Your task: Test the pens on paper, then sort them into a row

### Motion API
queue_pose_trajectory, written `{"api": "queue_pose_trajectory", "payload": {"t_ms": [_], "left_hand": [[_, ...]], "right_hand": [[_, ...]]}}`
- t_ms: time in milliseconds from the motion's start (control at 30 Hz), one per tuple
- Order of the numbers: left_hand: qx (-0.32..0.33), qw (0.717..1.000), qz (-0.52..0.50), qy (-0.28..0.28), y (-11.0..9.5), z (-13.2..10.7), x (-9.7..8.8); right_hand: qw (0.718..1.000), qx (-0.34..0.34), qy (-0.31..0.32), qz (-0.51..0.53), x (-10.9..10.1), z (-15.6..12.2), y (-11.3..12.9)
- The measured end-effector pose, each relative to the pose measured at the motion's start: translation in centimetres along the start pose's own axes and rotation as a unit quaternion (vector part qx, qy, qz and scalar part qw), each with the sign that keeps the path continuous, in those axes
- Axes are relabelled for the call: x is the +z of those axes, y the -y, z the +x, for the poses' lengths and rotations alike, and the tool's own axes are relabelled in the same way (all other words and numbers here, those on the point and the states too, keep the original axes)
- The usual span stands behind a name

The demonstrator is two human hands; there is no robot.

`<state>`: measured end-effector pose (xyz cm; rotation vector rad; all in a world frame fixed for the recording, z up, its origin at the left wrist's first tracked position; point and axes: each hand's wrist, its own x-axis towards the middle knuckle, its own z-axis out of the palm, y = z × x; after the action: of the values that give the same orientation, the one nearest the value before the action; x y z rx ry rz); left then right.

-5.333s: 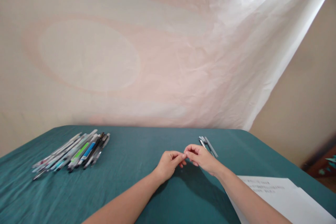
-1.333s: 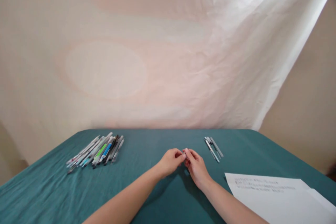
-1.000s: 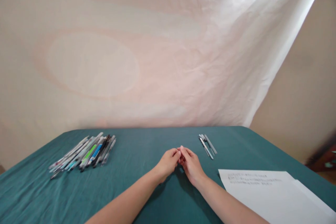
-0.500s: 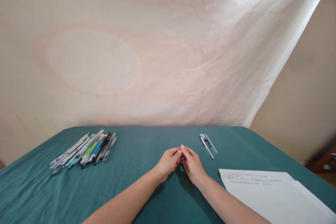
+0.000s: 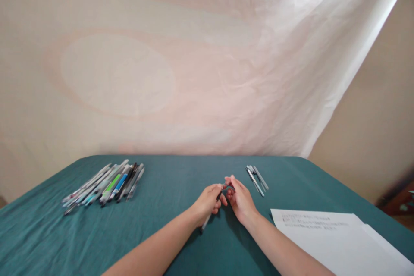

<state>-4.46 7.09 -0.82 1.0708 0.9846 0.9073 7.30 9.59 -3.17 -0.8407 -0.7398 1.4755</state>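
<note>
Near the middle of the table, my left hand (image 5: 208, 202) is closed around a pen (image 5: 205, 222). The pen slants, its lower end poking out below the palm and its dark upper part showing by the thumb. Close beside it, my right hand (image 5: 239, 200) has its fingers curled together at the pen's upper end. A small piece seems to be between those fingertips, too blurred and covered to name. Both hands are just above the dark green cloth (image 5: 181, 177).
A pile of pens and markers (image 5: 108, 183) lies at the left. A few pens (image 5: 257, 180) lie beyond my right hand. White paper sheets (image 5: 326, 246) with handwriting lie at the front right. A pale hanging sheet (image 5: 200, 73) closes off the back.
My hands have moved slightly apart from their fingertip contact. The pen in my left hand has come into view, its lower end now showing below the palm.
</note>
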Motion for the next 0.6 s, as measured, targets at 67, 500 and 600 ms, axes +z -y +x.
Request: {"api": "queue_pose_trajectory", "payload": {"t_ms": [67,500,600], "left_hand": [[-0.016,0.999,-0.030,0.004,0.2,0.1,-0.2],[-0.038,0.990,-0.133,-0.018,0.4,0.4,-0.8],[-0.035,0.991,-0.131,-0.016,0.6,0.4,-0.8]], "right_hand": [[0.999,-0.014,-0.024,-0.016,-0.6,0.7,0.7],[0.855,-0.150,-0.035,-0.496,-6.2,11.3,7.0],[0.798,-0.156,-0.041,-0.580,-6.8,13.3,7.2]]}}
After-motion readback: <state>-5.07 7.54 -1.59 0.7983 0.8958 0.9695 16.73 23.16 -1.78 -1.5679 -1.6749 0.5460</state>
